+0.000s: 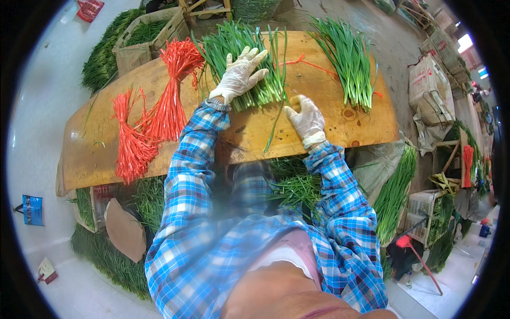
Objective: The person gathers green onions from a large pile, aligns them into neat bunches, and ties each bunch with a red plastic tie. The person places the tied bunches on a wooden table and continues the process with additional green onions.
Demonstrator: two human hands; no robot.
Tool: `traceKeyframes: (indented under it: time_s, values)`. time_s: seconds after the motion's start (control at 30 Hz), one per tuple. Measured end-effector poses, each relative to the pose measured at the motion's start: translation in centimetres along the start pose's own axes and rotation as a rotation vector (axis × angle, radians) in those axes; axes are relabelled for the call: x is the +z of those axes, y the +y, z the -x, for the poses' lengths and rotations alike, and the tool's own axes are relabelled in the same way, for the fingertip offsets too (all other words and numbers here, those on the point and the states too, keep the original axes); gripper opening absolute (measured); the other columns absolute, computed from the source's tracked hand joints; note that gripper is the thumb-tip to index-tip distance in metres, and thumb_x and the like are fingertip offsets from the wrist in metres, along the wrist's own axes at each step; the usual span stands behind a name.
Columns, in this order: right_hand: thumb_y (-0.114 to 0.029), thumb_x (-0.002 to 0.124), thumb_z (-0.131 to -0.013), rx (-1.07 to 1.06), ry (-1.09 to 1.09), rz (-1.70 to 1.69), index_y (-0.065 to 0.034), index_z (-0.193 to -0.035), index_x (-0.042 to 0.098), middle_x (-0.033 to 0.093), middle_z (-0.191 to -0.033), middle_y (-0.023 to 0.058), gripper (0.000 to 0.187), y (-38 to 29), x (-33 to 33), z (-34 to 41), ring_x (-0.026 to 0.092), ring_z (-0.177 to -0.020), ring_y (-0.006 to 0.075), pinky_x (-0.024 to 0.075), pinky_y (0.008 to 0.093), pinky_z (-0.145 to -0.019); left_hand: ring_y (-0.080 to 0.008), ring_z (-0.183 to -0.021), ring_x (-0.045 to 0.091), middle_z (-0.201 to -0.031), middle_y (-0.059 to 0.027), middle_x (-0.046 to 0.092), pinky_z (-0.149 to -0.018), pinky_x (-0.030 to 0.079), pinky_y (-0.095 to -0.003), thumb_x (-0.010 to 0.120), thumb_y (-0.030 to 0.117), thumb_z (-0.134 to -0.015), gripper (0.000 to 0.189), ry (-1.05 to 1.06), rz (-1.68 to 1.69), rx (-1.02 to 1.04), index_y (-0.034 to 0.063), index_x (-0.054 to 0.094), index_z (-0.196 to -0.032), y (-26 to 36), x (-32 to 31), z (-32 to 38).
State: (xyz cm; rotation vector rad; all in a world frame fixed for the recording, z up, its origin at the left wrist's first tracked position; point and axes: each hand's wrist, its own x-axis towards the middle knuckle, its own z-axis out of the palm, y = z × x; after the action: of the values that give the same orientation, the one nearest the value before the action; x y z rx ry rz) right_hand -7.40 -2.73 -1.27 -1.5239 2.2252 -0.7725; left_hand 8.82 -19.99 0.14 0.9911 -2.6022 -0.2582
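Observation:
My left hand (244,75), in a whitish thin glove, lies flat on a pile of green garlic chives (235,40) on the wooden tabletop (318,123). Its fingers are spread over the leaves, and the pale cut stems point towards me. To the right, my gloved right hand (308,117) hovers near the table's front edge with thumb and fingers curled. Its thumb tip is beside a loose chive blade (272,133); whether it pinches that blade is unclear. A second chive bunch (354,71) lies at the right, over a red plastic tie (318,67).
Two bundles of red plastic ties (171,91) (133,139) lie on the table's left. A crate of chives (153,30) stands beyond the table. More chives (392,195) stand at the right, and a cardboard piece (125,231) leans at the lower left.

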Motion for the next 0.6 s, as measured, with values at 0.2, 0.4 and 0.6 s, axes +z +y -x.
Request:
traceKeyframes:
  time_s: [0.2, 0.4, 0.6]
  values:
    - [-0.033, 0.074, -0.077, -0.038, -0.056, -0.037, -0.0148, -0.107, 0.066, 0.062, -0.106, 0.0147, 0.035, 1.5, 1.6, -3.1, 0.064, -0.099, 0.0329, 0.0502, 0.0425, -0.085, -0.0281, -0.146, 0.020, -0.153, -0.0110, 0.035, -0.117, 0.005, -0.0541, 0.047, 0.042, -0.098, 0.059, -0.003, -0.124, 0.219, 0.0283, 0.028, -0.152, 1.6, 0.9, -0.5]
    - [-0.014, 0.071, -0.082, -0.029, -0.017, -0.200, -0.0055, -0.095, 0.065, 0.066, -0.084, 0.0120, 0.016, 3.1, 2.8, -5.0, 0.064, -0.068, 0.0200, 0.0503, 0.0336, -0.061, -0.0306, -0.146, 0.022, -0.152, -0.0103, 0.036, -0.115, 0.014, -0.0584, 0.039, 0.036, -0.100, 0.051, -0.222, -0.260, 0.297, 0.0321, 0.029, -0.150, 1.9, 1.7, -0.8]
    - [-0.012, 0.067, -0.085, 0.088, -0.043, -0.888, -0.0024, -0.101, 0.063, 0.066, -0.077, 0.0072, 0.019, 5.1, 1.5, -2.7, 0.057, -0.054, 0.0090, 0.0443, 0.0240, -0.044, -0.0298, -0.145, 0.023, -0.151, -0.0111, 0.038, -0.115, 0.014, -0.0584, 0.040, 0.031, -0.099, 0.051, -0.246, -0.255, 0.253, 0.0306, 0.032, -0.150, 1.7, 2.3, -0.7]
